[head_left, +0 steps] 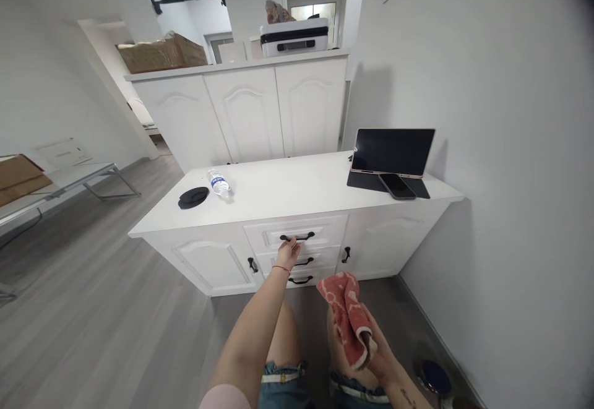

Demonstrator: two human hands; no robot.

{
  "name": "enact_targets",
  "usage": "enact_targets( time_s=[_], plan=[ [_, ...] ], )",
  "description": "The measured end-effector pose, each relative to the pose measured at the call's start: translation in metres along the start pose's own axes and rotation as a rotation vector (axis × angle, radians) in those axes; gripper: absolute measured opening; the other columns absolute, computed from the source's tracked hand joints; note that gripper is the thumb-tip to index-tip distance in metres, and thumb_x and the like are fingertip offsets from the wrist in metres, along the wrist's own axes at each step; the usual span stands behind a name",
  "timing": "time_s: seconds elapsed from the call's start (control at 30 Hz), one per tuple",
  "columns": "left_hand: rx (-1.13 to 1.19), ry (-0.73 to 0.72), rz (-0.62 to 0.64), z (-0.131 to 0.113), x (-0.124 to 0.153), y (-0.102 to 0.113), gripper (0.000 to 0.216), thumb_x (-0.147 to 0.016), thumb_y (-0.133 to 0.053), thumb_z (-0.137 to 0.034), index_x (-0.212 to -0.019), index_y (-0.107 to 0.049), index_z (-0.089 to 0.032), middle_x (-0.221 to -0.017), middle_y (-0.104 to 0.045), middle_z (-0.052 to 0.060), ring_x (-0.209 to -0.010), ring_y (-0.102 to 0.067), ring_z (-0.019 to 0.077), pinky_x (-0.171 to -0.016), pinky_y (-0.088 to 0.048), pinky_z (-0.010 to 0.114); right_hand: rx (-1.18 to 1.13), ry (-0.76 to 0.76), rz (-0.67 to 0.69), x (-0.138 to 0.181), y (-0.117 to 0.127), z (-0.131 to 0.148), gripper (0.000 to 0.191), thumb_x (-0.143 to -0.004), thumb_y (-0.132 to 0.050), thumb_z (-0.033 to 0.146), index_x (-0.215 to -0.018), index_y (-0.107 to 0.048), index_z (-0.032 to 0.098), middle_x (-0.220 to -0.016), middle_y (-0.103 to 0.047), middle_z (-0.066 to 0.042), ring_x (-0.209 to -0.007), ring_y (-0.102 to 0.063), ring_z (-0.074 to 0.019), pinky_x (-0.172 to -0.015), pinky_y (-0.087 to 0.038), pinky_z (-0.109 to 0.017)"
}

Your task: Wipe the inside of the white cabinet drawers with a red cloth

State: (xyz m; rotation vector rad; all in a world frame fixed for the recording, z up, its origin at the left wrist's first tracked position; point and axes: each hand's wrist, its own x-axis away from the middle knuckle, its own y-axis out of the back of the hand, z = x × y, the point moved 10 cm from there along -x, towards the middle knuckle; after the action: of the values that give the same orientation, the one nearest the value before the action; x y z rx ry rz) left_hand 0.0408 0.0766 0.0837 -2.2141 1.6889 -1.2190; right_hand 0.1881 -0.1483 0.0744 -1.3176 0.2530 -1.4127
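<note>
My left hand [288, 254] reaches forward, its fingers curled round the black handle [304, 236] of the top drawer [325, 226]. That drawer looks closed, flush with the white cabinet front. Two more black handles sit on the drawers below it. In my right hand [378, 353], over my right thigh, is a folded red cloth [346, 316] with a pale pattern and a light edge. It hangs apart from the cabinet, and part of the hand is hidden behind it.
On the white cabinet top [283, 186] are a plastic bottle [219, 184] lying down, a black round item [193, 197], a tablet [393, 151] on a stand and a phone [396, 186]. A wall [510, 149] rises on the right. A blue round object [435, 377] sits on the floor.
</note>
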Motion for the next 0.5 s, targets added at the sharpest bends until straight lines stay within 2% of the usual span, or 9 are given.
enact_targets(
  time_s=[0.13, 0.23, 0.33, 0.43, 0.5],
  plan=[
    [-0.092, 0.091, 0.056, 0.018, 0.022, 0.018, 0.017, -0.073, -0.079, -0.023, -0.077, -0.063, -0.019, -0.084, -0.066, 0.005, -0.100, -0.063, 0.0214, -0.093, -0.043, 0.036, 0.008, -0.056, 0.017, 0.017, 0.013, -0.023, 0.030, -0.057, -0.079, 0.040, -0.084, -0.072, 0.029, -0.092, -0.076, -0.005, -0.089, -0.072, -0.0291, -0.073, -0.061, -0.043],
    [-0.166, 0.155, 0.140, 0.040, 0.048, 0.047, 0.014, -0.075, -0.077, -0.024, -0.080, -0.066, -0.017, -0.089, -0.069, 0.006, -0.097, -0.065, 0.0220, -0.091, -0.043, 0.035, -0.004, -0.069, 0.067, 0.022, 0.027, -0.032, 0.021, -0.055, -0.080, 0.035, -0.073, -0.071, 0.029, -0.088, -0.076, -0.003, -0.088, -0.072, -0.0283, -0.072, -0.061, -0.041],
    [-0.151, 0.182, 0.224, 0.062, 0.074, 0.084, 0.013, -0.080, -0.074, -0.025, -0.090, -0.068, -0.019, -0.102, -0.071, 0.007, -0.090, -0.067, 0.0185, -0.084, -0.046, 0.031, -0.040, -0.021, 0.076, 0.013, 0.042, -0.029, 0.021, -0.054, -0.081, 0.031, -0.073, -0.071, 0.031, -0.087, -0.077, 0.000, -0.089, -0.072, -0.0239, -0.077, -0.060, -0.035],
    [-0.012, 0.185, 0.253, 0.075, 0.094, 0.120, 0.011, -0.087, -0.065, -0.023, -0.096, -0.069, -0.019, -0.106, -0.072, 0.009, -0.094, -0.068, 0.0180, -0.087, -0.048, 0.032, -0.040, 0.010, 0.065, -0.005, 0.045, -0.017, 0.017, -0.062, -0.080, 0.033, -0.076, -0.071, 0.029, -0.088, -0.076, 0.000, -0.088, -0.071, -0.0209, -0.080, -0.058, -0.030],
    [0.117, 0.149, 0.251, 0.075, 0.103, 0.137, 0.013, -0.089, -0.060, -0.021, -0.099, -0.069, -0.021, -0.109, -0.072, 0.008, -0.100, -0.067, 0.0180, -0.093, -0.048, 0.034, -0.012, 0.030, 0.055, -0.016, 0.037, -0.004, 0.016, -0.075, -0.074, 0.037, -0.083, -0.071, 0.024, -0.092, -0.074, -0.003, -0.087, -0.070, -0.0201, -0.079, -0.058, -0.031]
  ],
)
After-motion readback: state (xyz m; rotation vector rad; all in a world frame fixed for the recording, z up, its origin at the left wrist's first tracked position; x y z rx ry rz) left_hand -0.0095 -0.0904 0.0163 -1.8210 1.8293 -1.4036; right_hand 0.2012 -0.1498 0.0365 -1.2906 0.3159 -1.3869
